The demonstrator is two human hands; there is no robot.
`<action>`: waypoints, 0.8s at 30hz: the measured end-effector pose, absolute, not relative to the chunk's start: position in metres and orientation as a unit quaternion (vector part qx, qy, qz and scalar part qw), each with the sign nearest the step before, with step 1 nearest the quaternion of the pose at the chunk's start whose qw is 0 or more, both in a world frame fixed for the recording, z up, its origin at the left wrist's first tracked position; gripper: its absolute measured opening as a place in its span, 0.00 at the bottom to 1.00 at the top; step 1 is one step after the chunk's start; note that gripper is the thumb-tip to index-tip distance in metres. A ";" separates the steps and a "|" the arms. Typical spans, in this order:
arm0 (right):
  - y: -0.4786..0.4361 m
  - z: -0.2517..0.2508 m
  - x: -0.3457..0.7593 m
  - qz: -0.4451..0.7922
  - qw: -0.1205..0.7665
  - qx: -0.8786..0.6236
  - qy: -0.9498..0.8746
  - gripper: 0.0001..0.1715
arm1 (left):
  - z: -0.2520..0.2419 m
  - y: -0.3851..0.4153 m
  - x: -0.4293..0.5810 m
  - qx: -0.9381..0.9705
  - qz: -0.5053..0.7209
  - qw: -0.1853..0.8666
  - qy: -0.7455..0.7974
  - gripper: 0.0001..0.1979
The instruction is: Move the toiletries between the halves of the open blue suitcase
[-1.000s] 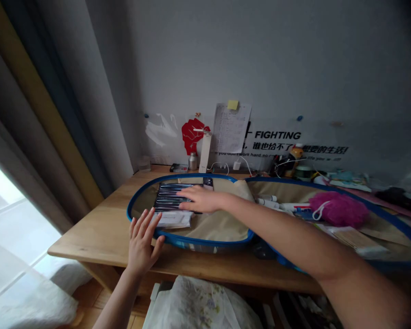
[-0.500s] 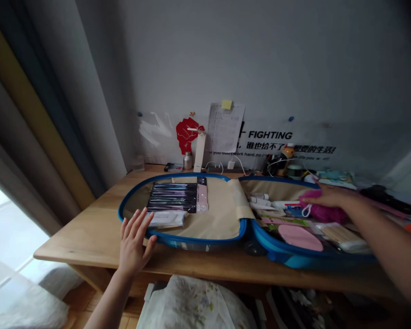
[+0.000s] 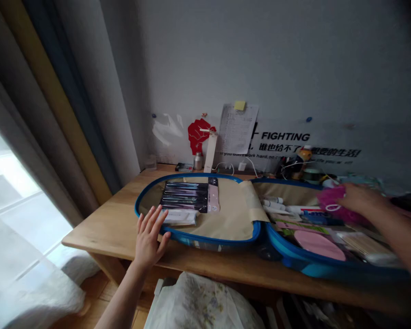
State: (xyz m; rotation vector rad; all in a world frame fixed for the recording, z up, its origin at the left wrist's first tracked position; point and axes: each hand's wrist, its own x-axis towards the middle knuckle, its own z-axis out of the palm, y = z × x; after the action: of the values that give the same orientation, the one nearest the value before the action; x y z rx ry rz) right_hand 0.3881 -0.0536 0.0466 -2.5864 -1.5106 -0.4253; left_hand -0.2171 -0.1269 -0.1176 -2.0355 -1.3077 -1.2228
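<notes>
An open blue-rimmed suitcase (image 3: 226,241) with a beige lining lies across the desk. My left hand (image 3: 148,240) is open, its fingers spread, just over the front rim of the left half and close to a white flat packet (image 3: 178,217). Behind that packet lie dark slim packaged items (image 3: 184,195) with a pink card packet (image 3: 213,195) beside them. My right hand (image 3: 361,198) rests at the far right, its fingers closed over a pink mesh bath puff (image 3: 330,200). Below it, the right half holds white tubes (image 3: 273,201), a pink oval pad (image 3: 318,244) and a pack of wooden sticks (image 3: 365,244).
The suitcase sits on a light wooden desk (image 3: 99,235) against a grey wall with a pinned paper and a red fist cutout. A metal bottle, cables and small bottles stand along the back. A curtain and bright window are at left; a white bag lies below the desk.
My right hand has gone from the dark packets across to the pink puff, which has shifted slightly. My left hand stays by the rim. The view has swung a little.
</notes>
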 end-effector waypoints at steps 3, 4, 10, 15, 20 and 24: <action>-0.053 0.077 0.350 -0.154 0.079 -0.836 -0.520 0.31 | -0.120 -0.127 -0.219 -0.736 -0.434 0.213 -0.474 0.29; -0.051 0.087 0.331 -0.156 0.110 -0.817 -0.544 0.32 | -0.120 -0.128 -0.219 -0.736 -0.432 0.213 -0.476 0.29; -0.028 0.100 0.161 0.059 0.375 -0.609 -0.696 0.31 | -0.118 -0.130 -0.216 -0.730 -0.438 0.220 -0.476 0.29; -0.005 0.048 0.017 0.318 0.411 -0.511 -0.685 0.27 | -0.118 -0.129 -0.217 -0.736 -0.431 0.222 -0.472 0.30; 0.005 0.002 -0.080 0.367 0.399 -0.509 -0.669 0.25 | -0.118 -0.130 -0.217 -0.734 -0.434 0.225 -0.472 0.30; 0.004 -0.016 -0.109 0.390 0.371 -0.492 -0.685 0.28 | -0.118 -0.130 -0.216 -0.733 -0.437 0.231 -0.468 0.29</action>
State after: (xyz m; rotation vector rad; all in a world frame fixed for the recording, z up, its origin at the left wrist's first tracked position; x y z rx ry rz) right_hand -0.1093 0.0039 -0.0156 -1.2618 -1.7560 0.9999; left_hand -0.2164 -0.1295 -0.1177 -2.0155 -1.2864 -1.2015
